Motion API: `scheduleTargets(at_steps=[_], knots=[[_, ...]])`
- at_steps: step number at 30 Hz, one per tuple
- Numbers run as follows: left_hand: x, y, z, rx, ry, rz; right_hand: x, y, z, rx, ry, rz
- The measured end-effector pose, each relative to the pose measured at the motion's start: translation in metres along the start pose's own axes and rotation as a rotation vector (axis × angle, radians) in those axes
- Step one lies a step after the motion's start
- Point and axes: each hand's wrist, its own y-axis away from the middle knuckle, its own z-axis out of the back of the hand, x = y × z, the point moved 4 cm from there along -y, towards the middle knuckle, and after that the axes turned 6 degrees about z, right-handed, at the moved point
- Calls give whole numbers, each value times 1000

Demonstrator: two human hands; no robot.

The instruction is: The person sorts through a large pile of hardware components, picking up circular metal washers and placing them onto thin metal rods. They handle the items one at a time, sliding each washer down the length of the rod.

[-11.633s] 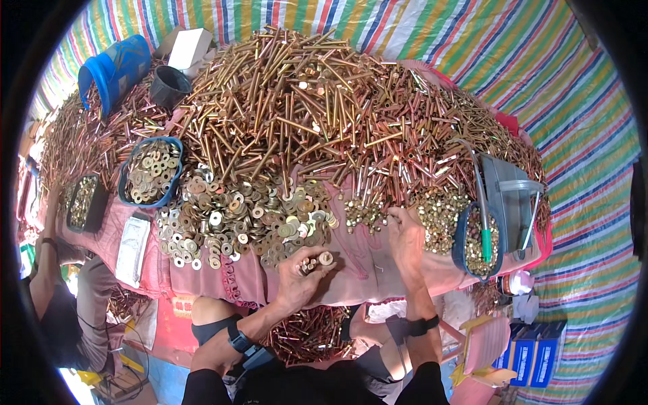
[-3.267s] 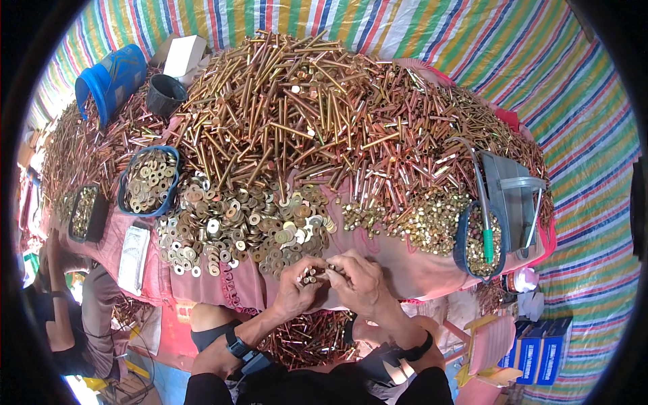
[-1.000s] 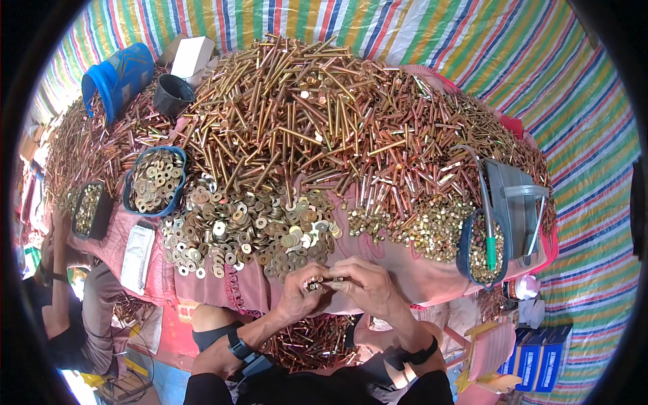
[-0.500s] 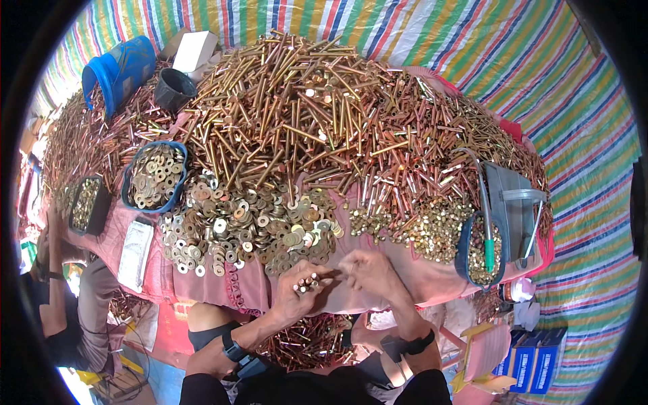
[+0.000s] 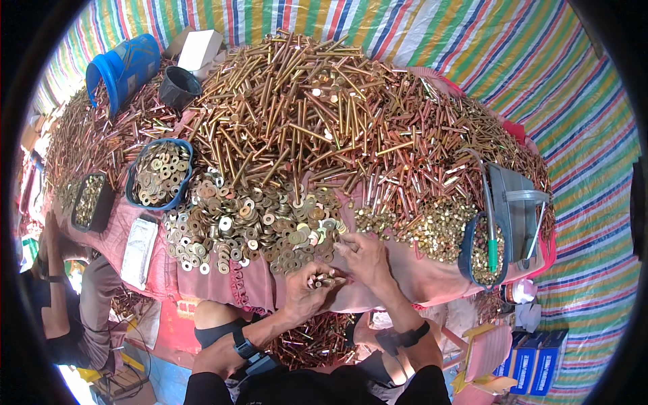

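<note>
My left hand (image 5: 307, 291) is closed around a small bundle of bolts (image 5: 320, 279), their ends pointing up to the right. It hangs over the near edge of the pink cloth. Beside it, my right hand (image 5: 364, 258) reaches to the right edge of the pile of flat washers (image 5: 263, 223), its fingertips bent together there. Whatever may be between those fingertips is too small to make out. To the right of the washers lies a heap of brass-coloured nuts (image 5: 439, 226). Behind both rises a large mound of long bolts (image 5: 297, 108).
A blue-rimmed bowl of washers (image 5: 160, 174) and a white box (image 5: 140, 251) stand left. On the right are a dark tub of nuts (image 5: 484, 260) with a green-handled tool (image 5: 492, 253) and a grey bin (image 5: 516, 209). Another person's arm (image 5: 55, 270) shows far left.
My right hand has moved left and away from me to the washers' edge. My left hand, with the bolts, has shifted slightly right. The whole view has shifted a little.
</note>
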Motion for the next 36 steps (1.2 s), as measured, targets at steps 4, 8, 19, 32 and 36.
scheduleTargets(at_steps=[4, 8, 19, 32, 36], knots=[[-12, -4, 0, 4, -229, -214, -1, -1, -2, -16, 67, 58], [-15, -4, 0, 19, -315, -232, -13, -2, 2, -58, -91, 50], [0, -3, 0, 67, -185, -162, 18, 36, 29, 357, -832, -396], [13, -1, -8, -21, 25, 50, -24, 33, 83, -307, 108, -218], [17, 0, -15, 7, 36, 71, -70, 30, 110, -430, 299, -382]])
